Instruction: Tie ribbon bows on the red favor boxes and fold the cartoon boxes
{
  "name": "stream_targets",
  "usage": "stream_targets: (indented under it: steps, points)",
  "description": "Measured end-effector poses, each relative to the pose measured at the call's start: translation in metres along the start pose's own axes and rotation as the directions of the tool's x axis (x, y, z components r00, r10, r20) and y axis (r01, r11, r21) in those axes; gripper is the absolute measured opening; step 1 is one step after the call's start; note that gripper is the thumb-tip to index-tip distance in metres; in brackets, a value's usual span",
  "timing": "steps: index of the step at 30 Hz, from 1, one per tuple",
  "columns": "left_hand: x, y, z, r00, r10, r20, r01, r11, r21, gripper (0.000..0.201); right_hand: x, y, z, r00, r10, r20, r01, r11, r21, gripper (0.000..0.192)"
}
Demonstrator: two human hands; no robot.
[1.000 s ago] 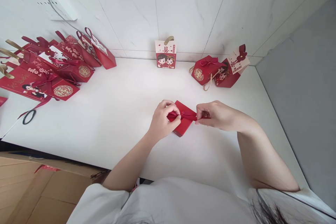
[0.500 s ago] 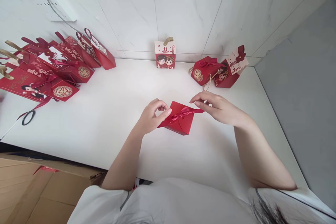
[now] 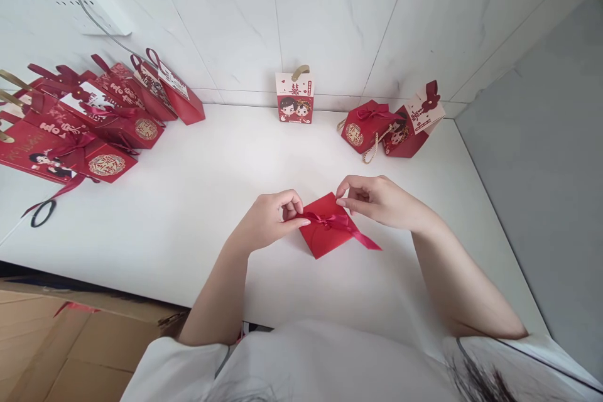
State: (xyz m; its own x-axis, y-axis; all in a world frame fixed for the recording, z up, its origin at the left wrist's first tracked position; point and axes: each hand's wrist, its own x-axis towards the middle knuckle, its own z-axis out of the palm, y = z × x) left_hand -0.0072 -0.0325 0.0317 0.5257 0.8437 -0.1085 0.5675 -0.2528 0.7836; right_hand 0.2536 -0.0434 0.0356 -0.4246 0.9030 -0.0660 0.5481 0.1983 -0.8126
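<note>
A small red gift box (image 3: pixel 316 244) lies on the white table in front of me, with a shiny dark pink ribbon (image 3: pixel 332 221) tied in a bow on top. One ribbon tail hangs off its lower right side onto the table. My left hand (image 3: pixel 273 218) pinches the ribbon at the box's left side between thumb and fingers. At the upper right corner of the box is my right hand (image 3: pixel 377 201), fingers curled and the thumb and index tips close together. Whatever lies between those tips is too small to make out.
Several red gift boxes (image 3: pixel 113 166) with ribbons and handles stand at the left, near a black ring-shaped handle (image 3: pixel 43 213). One printed box (image 3: pixel 296 107) stands against the tiled wall; two more boxes (image 3: pixel 362 129) sit at the back right. A cardboard carton (image 3: pixel 94 339) is below the table's left edge.
The box has turned clockwise and come slightly nearer to me. Its right ribbon tail now points down to the right. My right hand has lowered to the box's corner, and its fingers have closed.
</note>
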Motion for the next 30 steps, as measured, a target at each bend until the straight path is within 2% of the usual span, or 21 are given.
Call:
stream_targets:
  steps: [3,5,7,10,13,16,19,22,25,27,30]
  points:
    - [-0.001,-0.003,-0.004,0.991,0.127,-0.028,-0.126,0.991,0.043,0.009,0.002,-0.006,0.006,0.983,-0.170,-0.072,0.163,0.983,-0.086,0.014]
    - [-0.001,-0.004,-0.007,0.978,0.210,-0.013,-0.209,0.976,0.064,0.005,0.003,-0.009,0.011,0.966,-0.254,-0.051,0.247,0.962,-0.115,0.013]
    - [-0.003,-0.006,-0.010,0.967,0.254,0.019,-0.255,0.965,0.064,0.005,0.005,-0.011,0.017,0.958,-0.286,0.008,0.284,0.950,-0.133,0.013]
    - [-0.004,-0.008,-0.012,0.960,0.271,0.064,-0.275,0.959,0.062,0.006,0.005,-0.012,0.022,0.950,-0.305,0.062,0.311,0.928,-0.206,0.009]
    - [-0.003,-0.010,-0.010,0.947,0.313,0.073,-0.318,0.945,0.073,0.007,0.005,-0.012,0.026,0.950,-0.307,0.051,0.309,0.910,-0.276,0.010]
    - [-0.001,-0.012,-0.005,0.916,0.400,-0.026,-0.395,0.912,0.115,0.009,0.007,-0.010,0.029,0.957,-0.285,-0.054,0.252,0.907,-0.337,0.009]
    - [0.000,-0.012,-0.001,0.892,0.440,-0.107,-0.421,0.893,0.162,0.012,0.011,-0.005,0.030,0.935,-0.316,-0.161,0.239,0.896,-0.375,0.004]
    - [0.000,-0.008,-0.001,0.941,0.338,0.010,-0.337,0.932,0.136,0.015,0.015,0.002,0.030,0.907,-0.410,-0.098,0.357,0.871,-0.339,0.015]
    - [0.001,-0.004,0.000,0.978,0.181,0.108,-0.188,0.980,0.067,0.033,0.018,0.008,0.027,0.892,-0.450,-0.046,0.427,0.871,-0.243,0.020]
    - [0.004,-0.003,0.005,0.996,0.077,0.039,-0.076,0.997,-0.014,0.042,0.018,0.010,0.026,0.895,-0.443,-0.047,0.428,0.884,-0.188,0.018]
    - [0.011,-0.002,0.018,0.985,-0.038,-0.168,0.013,0.989,-0.149,0.032,0.016,0.012,0.023,0.907,-0.421,-0.027,0.414,0.901,-0.127,0.016]
